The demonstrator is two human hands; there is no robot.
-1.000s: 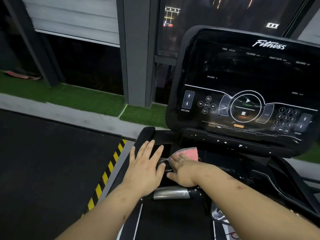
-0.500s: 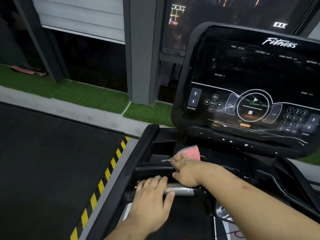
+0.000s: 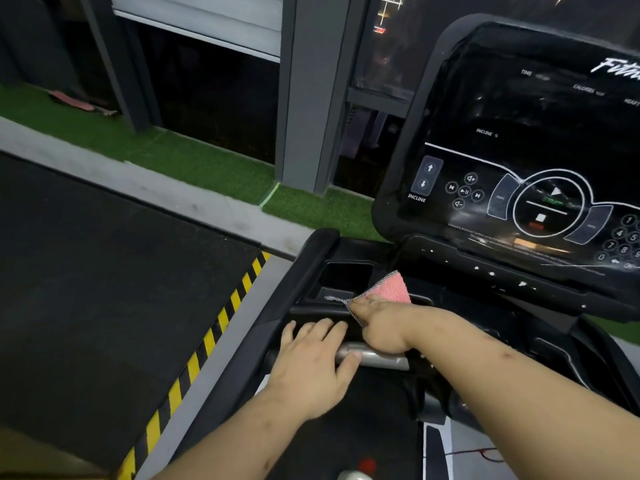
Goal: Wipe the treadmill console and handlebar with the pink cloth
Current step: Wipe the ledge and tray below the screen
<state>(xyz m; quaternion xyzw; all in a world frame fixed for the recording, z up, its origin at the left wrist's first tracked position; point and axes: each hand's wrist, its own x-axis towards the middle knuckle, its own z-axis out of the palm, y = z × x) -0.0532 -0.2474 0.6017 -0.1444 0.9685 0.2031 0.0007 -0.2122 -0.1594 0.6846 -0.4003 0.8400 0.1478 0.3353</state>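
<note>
while i watch through the head camera, the left grip (image 3: 311,365) lies open at 6 o'clock. its fingers are straight and close together, draped over the black handlebar (image 3: 375,362), and the thumb touches the bar's silver section. the right grip (image 3: 379,323), just beside it toward 3 o'clock, is closed on the pink cloth (image 3: 393,289). its fingers bend over the cloth's near edge and the checked trim runs down under the palm. the thumb is hidden, so i cannot tell how it sits.

the cloth is pink and nubby, with a black-and-white checked border. one corner stands up at 12 o'clock from the knuckles and another trails flat toward 9 o'clock. it sits on the black ledge below the treadmill console (image 3: 519,174), with a recessed pocket (image 3: 346,275) just beside it at 9 o'clock. the console fills 2 to 3 o'clock, glossy black, with white incline arrows, media keys and a round start-stop ring, and pale streaks near its lower edge. yellow-black hazard stripes (image 3: 194,368) run at 8 o'clock, green turf (image 3: 207,164) at 11.
</note>
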